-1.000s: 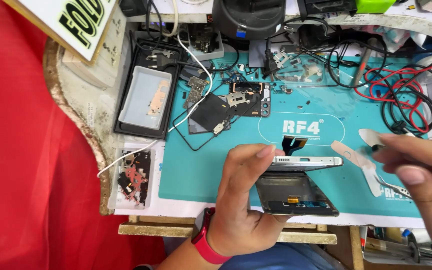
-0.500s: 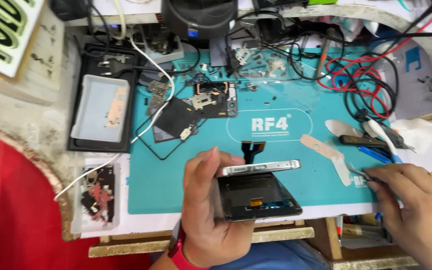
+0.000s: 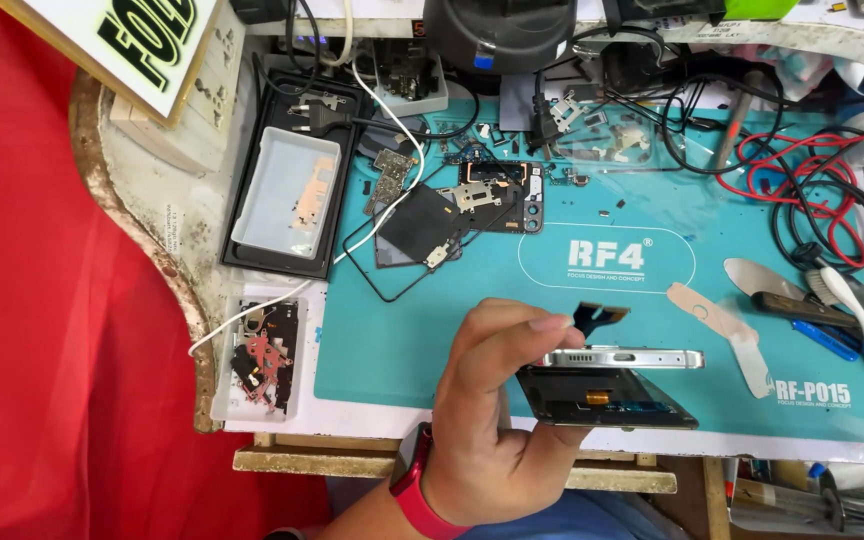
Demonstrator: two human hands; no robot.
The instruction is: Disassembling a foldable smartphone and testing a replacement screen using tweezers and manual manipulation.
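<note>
Head view: left hand (image 3: 487, 420) pinches the opened phone (image 3: 607, 385); right hand unseen.

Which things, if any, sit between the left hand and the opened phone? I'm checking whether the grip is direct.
Nothing visible does. The left hand grips the opened phone directly, thumb on the silver frame and the dark screen panel hinged open below it. The right hand is not in view.
</note>
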